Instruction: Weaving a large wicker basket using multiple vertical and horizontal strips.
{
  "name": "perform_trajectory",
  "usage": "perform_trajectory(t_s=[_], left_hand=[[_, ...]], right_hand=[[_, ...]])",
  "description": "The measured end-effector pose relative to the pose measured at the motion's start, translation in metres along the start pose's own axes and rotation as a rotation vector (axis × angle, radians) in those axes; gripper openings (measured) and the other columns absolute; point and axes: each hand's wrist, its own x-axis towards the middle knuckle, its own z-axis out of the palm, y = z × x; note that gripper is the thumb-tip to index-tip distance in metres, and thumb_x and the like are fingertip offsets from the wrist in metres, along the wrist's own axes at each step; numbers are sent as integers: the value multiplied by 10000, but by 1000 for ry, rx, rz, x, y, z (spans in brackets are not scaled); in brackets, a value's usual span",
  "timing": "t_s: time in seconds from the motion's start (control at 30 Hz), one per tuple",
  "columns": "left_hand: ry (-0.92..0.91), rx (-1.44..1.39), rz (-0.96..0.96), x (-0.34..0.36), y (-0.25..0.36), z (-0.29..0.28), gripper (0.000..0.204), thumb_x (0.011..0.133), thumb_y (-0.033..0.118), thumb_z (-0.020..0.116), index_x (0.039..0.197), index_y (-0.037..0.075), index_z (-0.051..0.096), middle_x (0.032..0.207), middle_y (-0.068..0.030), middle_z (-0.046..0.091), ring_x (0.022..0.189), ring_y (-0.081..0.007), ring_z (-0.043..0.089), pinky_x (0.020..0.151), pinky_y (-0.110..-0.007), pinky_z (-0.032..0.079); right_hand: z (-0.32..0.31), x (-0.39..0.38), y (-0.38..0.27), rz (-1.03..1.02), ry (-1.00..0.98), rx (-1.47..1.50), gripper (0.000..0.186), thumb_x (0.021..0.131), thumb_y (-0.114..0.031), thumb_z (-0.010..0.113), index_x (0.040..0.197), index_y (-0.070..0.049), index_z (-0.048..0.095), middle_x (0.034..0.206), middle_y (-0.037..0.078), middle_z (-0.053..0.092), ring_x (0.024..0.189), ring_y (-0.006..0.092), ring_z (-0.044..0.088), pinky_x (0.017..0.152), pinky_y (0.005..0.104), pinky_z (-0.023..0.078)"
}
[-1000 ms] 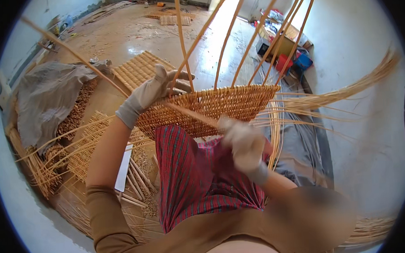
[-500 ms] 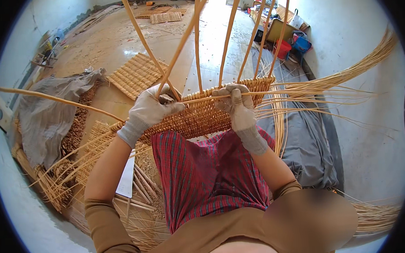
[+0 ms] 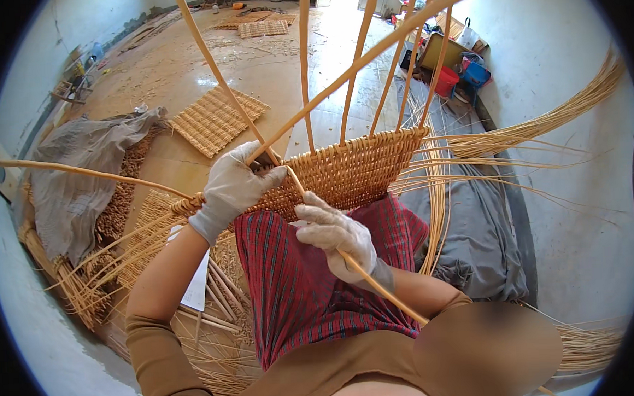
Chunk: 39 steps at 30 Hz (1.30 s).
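The gloved right hand (image 3: pixel 340 241) is pulling back from the rim of the half-woven tan wicker panel (image 3: pixel 344 172) toward the lap, drawing a long pale cane strand (image 3: pixel 366 277) through. The gloved left hand (image 3: pixel 233 187) is shifting lower on the rim.

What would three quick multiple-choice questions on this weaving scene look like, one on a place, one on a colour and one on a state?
1. Where does the flat woven mat lie?
A. On the floor beyond the woven panel
B. On the person's lap
C. Hung on the wall

2. What colour is the small bucket at the far right?
A. Green
B. Red
C. White

3. What is the right hand doing?
A. Resting open on the floor
B. Holding a cup
C. Gripping a long cane strand

Answers:
1. A, the mat lies flat on the shiny floor past the woven panel that the left hand presses on.
2. B, the bucket by the wall is plainly red.
3. C, the gloved fingers close around the cane strand, which runs through the fist.
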Motion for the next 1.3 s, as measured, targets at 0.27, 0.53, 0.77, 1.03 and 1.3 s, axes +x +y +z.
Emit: perform_trajectory(t_s=[0.27,0.53,0.77,1.03,1.3], left_hand=[[-77,-161,193,-2,-17,-10,435,860,33,798,1237,58,583,940,16,627,851,-59,594,752,-238,528],[-105,-26,215,-2,-2,-3,541,827,14,821,1308,22,572,1060,13,646,896,-55,614,798,-235,535],[-145,-18,111,2,6,-4,425,815,76,840,1194,56,649,1027,-25,693,911,-114,661,836,-290,561],[120,331,451,7,24,4,398,713,300,927,953,73,704,1063,-133,645,1166,-317,595,1053,-435,447],[-72,410,331,32,39,18,505,750,515,851,877,48,706,783,-96,708,853,-261,711,1090,-478,450]], right_hand=[[-23,156,45,462,-202,189,201,1041,-158,518,1172,-30,599,1002,112,740,831,223,741,652,358,595],[1,199,50,328,-765,-848,393,943,-277,614,1225,-4,605,825,101,739,737,279,747,586,434,586],[-87,136,12,25,-131,309,593,1016,-184,579,1555,-162,331,884,100,708,787,240,713,863,442,569],[-63,-27,108,883,762,714,158,1097,-264,461,1226,-185,509,822,-8,556,809,160,670,744,350,542],[-65,-28,117,654,703,975,176,1080,-238,496,1236,-157,509,880,17,584,940,222,657,919,444,557]])
